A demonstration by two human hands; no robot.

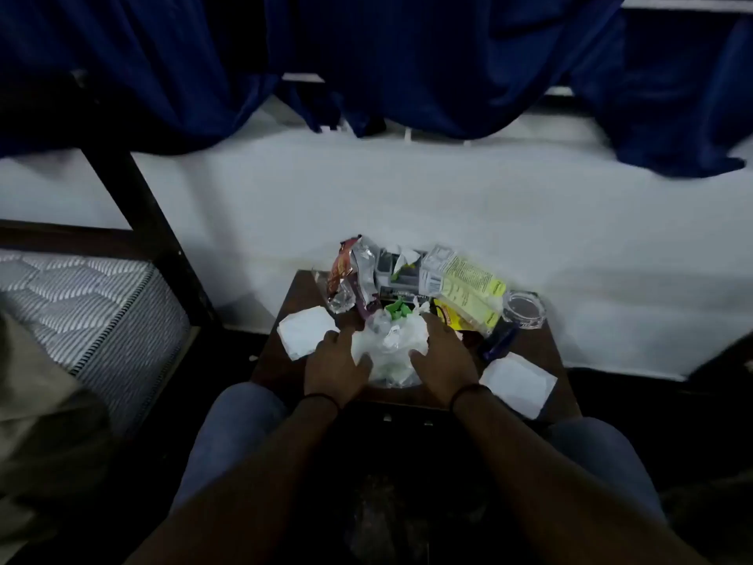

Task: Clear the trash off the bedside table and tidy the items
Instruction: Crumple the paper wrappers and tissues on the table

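Note:
A small dark wooden bedside table (pixel 533 350) stands against a white wall, covered in litter. A crumpled white plastic bag (pixel 389 346) with scraps in it lies in the middle. My left hand (pixel 336 362) grips its left side and my right hand (pixel 442 360) grips its right side. Behind it stand a shiny red snack wrapper (pixel 346 277), a green scrap (pixel 397 309), a yellow-green box (pixel 468 287) and a yellow packet (pixel 446 314). White paper napkins lie at the left (pixel 305 330) and right (pixel 519 381).
A clear glass ashtray (pixel 523 309) sits at the table's back right, a dark blue item (pixel 499 344) in front of it. A mattress (pixel 85 303) and black bed frame (pixel 134 205) are at the left. Blue curtains (pixel 366 55) hang above. My knees flank the table.

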